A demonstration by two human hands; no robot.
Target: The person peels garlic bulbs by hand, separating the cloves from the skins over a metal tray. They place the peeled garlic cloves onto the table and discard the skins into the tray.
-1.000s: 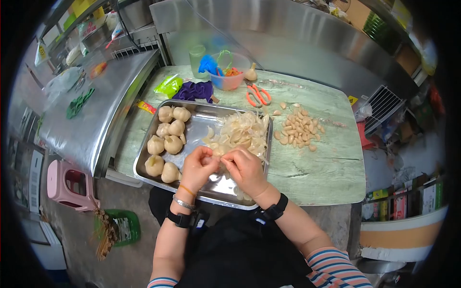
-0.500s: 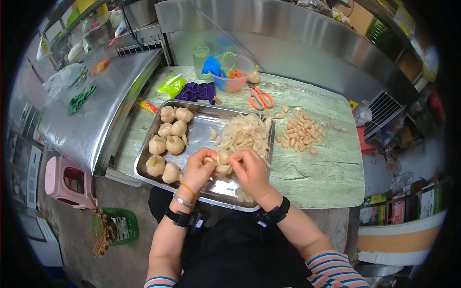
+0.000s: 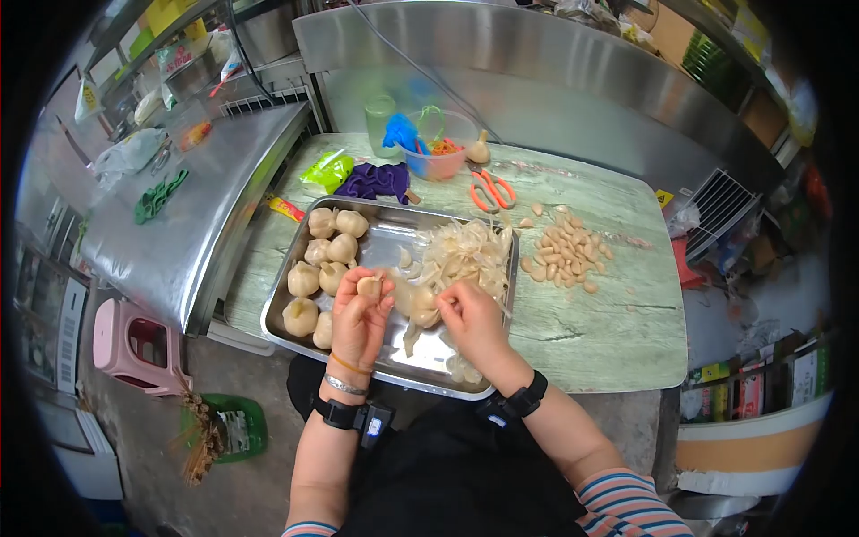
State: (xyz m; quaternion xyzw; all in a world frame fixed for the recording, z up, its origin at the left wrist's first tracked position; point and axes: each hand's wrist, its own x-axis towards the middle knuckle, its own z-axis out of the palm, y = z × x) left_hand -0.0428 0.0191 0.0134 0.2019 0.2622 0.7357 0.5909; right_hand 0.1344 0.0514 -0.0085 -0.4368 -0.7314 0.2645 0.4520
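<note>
Between the thumb and fingers of my left hand [image 3: 356, 324] is a pale garlic clove [image 3: 368, 286], raised above the steel tray [image 3: 385, 234]. My right hand [image 3: 476, 320] pinches a partly opened garlic bulb [image 3: 422, 311], with loose skin hanging from it. Whole garlic bulbs [image 3: 303, 279] line the tray's left side; my left hand partly covers some of them. A heap of papery garlic skins [image 3: 465, 255] fills the tray's far right part. Outside the tray, on the right, lies a pile of peeled cloves [image 3: 565, 251].
Orange-handled scissors [image 3: 492, 191] lie behind the tray. Near them stand a clear plastic bowl [image 3: 440, 163], a single bulb [image 3: 479, 150] and a green jar [image 3: 379, 125]. A purple cloth [image 3: 376, 182] and green packet [image 3: 327, 170] sit at the back left. A steel counter [image 3: 215, 188] adjoins the table.
My hands, close together before, are now apart. The left hand has moved left and turned up with the clove, while the bulb stays at my right hand. The view has shifted slightly.
</note>
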